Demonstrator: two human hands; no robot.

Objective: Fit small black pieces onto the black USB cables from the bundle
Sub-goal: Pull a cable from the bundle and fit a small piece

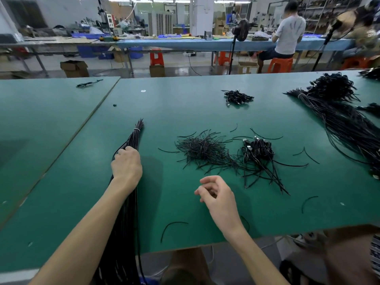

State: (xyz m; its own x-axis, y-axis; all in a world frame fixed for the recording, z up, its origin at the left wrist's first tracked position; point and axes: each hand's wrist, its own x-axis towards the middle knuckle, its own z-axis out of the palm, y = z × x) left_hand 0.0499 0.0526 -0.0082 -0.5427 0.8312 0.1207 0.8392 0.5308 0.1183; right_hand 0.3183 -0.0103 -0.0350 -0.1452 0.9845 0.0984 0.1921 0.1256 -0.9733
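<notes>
A long bundle of black cables (135, 136), tied with a white band near its far end, runs from the table's front edge up the green table (185, 112). My left hand (126, 163) rests on the bundle with its fingers curled over the cables. My right hand (218, 194) hovers above the table to the right, fingers loosely curled, holding nothing that I can make out. Ahead of it lies a loose pile of thin black pieces (202, 150). Right of that pile sits a small heap of black USB cables (258, 151) with metal plugs showing.
Single black pieces lie scattered near the front edge (172, 225) and on the right (308, 200). Another small cable heap (236, 97) lies farther back. A large bundle (339, 112) fills the right side. A person sits at a blue bench beyond.
</notes>
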